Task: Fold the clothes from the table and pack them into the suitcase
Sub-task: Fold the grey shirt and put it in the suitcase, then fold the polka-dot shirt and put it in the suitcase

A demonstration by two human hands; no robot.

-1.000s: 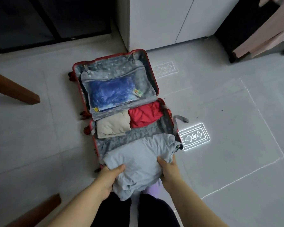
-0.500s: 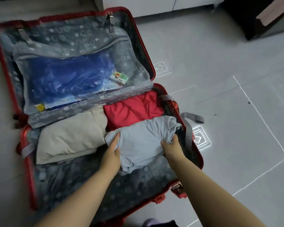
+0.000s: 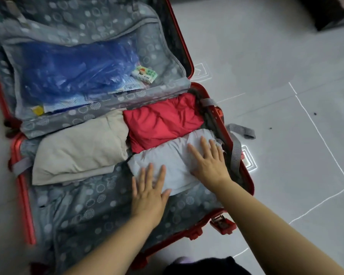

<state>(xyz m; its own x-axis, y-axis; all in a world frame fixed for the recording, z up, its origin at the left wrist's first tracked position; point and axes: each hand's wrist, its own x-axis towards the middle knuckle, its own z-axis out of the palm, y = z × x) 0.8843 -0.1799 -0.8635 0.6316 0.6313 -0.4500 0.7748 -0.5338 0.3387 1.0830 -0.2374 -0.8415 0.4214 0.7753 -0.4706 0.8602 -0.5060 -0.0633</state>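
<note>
A red suitcase (image 3: 21, 195) lies open on the floor, its grey lining printed with circles. A folded light grey garment (image 3: 173, 161) lies in the near half, just below a folded red garment (image 3: 161, 122) and to the right of a folded beige garment (image 3: 77, 149). My left hand (image 3: 149, 191) lies flat with straight fingers on the grey garment's near left edge. My right hand (image 3: 209, 161) presses flat on its right part, next to the suitcase's right wall. Neither hand grips anything.
The lid half holds a blue plastic bag (image 3: 74, 74) and a small white packet (image 3: 144, 74) behind a mesh pocket. A grey strap (image 3: 240, 131) hangs over the right rim. Pale tiled floor (image 3: 286, 135) with thin lit lines lies to the right.
The grey garment has gone from my grip above the suitcase's near end down to a spot below the red garment. Both hands let go and now lie flat on it.
</note>
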